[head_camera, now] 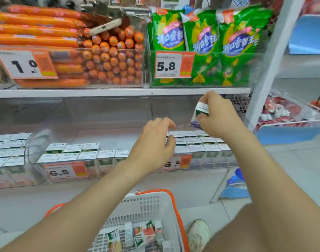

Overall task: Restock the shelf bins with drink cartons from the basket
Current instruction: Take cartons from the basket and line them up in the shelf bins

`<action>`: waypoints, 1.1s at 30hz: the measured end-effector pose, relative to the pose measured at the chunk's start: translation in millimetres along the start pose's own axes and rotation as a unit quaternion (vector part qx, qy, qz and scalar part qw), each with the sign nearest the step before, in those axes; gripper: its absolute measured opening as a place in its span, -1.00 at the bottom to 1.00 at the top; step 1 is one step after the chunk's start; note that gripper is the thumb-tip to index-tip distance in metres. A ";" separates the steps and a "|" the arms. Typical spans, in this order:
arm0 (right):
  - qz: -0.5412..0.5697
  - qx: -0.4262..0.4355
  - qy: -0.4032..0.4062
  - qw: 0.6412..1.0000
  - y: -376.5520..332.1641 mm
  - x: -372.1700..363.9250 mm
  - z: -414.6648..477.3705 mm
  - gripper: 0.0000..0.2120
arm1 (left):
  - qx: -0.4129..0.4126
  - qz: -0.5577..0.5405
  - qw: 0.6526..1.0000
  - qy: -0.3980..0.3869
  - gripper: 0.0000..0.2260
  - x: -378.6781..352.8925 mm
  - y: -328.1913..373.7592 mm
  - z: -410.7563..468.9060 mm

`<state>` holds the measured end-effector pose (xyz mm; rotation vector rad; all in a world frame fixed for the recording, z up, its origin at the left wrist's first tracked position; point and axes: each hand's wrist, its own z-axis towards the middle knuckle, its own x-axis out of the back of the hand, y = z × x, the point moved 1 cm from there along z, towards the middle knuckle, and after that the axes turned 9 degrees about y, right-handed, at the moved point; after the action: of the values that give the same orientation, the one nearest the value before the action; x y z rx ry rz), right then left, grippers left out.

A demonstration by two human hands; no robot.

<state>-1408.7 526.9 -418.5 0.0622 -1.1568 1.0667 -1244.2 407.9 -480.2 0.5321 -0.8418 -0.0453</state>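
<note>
Grips drink carton (201,110) in right hand (217,113) above clear bin's (210,161) open rear; holds left hand (155,140) loosely curled, empty, over bin's left edge.

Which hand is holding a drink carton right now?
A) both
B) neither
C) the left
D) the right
D: the right hand grips a carton, while the left hand holds nothing.
</note>
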 end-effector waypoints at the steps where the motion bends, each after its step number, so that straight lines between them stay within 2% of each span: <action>1: -0.025 0.006 0.005 1.000 17.7 -1.6 5.3 -0.70 | -0.020 0.020 0.999 -0.017 -0.78 -11.0 4.3 1.5; 4: -0.081 0.010 -0.001 0.997 70.3 -9.9 19.1 -0.60 | -0.062 0.077 0.993 -0.057 -0.70 -43.9 10.4 6.2; 6: -0.117 0.001 -0.017 0.993 99.7 -18.3 23.3 -0.61 | -0.073 0.132 0.984 -0.090 -0.58 -63.1 9.0 6.4; 10: -0.140 0.016 -0.107 0.984 132.6 -44.2 26.9 -0.66 | -0.099 0.241 0.957 -0.130 -0.36 -83.8 3.1 -3.9; 13: -0.133 0.006 -0.181 0.975 142.9 -53.0 30.2 -0.54 | -0.127 0.270 0.946 -0.126 -0.41 -88.3 -0.8 -9.7; 17: -0.143 -0.014 -0.228 0.963 145.3 -54.8 29.7 -0.49 | -0.137 0.256 0.949 -0.124 -0.51 -87.0 -1.7 -9.3; 20: -0.164 -0.009 -0.210 0.964 126.3 -53.0 20.4 -0.56 | -0.134 0.197 0.965 -0.111 -0.60 -81.8 -2.9 -9.0; 22: -0.152 0.036 -0.147 0.977 99.6 -48.6 11.4 -0.67 | -0.137 0.146 0.975 -0.092 -0.67 -72.8 -6.8 -10.0; 25: -0.052 0.095 -0.069 0.992 42.5 -34.1 -13.4 -0.75 | -0.152 0.072 0.986 -0.015 -0.78 -51.6 -16.8 -19.2; 27: 0.004 0.133 -0.123 0.984 2.7 -26.1 -40.7 -0.75 | -0.172 0.059 0.982 0.056 -0.81 -33.9 -26.1 -32.3; 29: 0.002 0.180 -0.222 0.958 -26.5 -31.5 -71.2 -0.78 | -0.177 0.063 0.978 0.089 -0.85 -14.2 -36.7 -50.8; 31: -0.024 0.218 -0.310 0.925 -46.2 -49.2 -99.0 -0.81 | -0.157 0.060 0.983 0.068 -0.86 1.6 -52.3 -75.0; 33: -0.047 0.233 -0.401 0.885 -58.9 -76.2 -125.4 -0.81 | -0.107 0.060 0.992 0.008 -0.84 12.1 -74.3 -105.7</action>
<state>-1278.0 513.4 -506.7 1.0128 -1.5713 1.2494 -1147.5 385.9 -563.9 0.2799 -0.8401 -0.0200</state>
